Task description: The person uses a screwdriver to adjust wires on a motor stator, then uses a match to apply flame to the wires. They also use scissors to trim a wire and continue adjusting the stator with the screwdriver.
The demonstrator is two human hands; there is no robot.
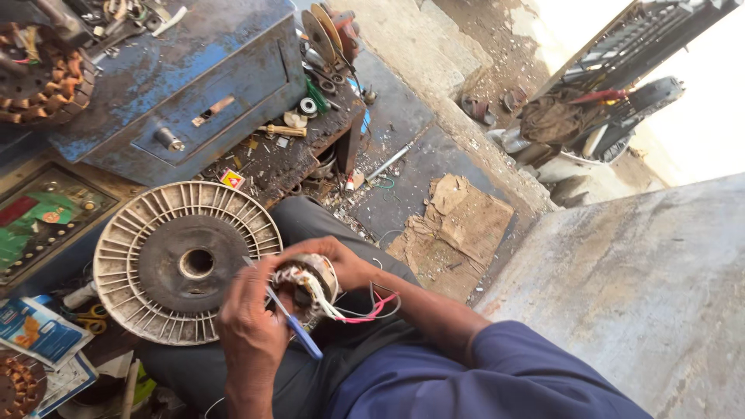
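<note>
Both hands busy: I judge winding work underway, right hand point(337, 260) gripping the small stator point(310, 283), left hand point(248, 326) closed on a blue-handled tool point(299, 326), needing steady prying.

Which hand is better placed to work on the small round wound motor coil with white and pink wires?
Left, probably. The left hand already grips the slim blue-handled tool, its tip at the motor coil. The right hand is busy holding the coil.

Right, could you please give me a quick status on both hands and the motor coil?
Right hand grips motor coil over lap. Left hand holds blue-handled tool against it. Loose wires trail right; finned cover lies beside.
</note>
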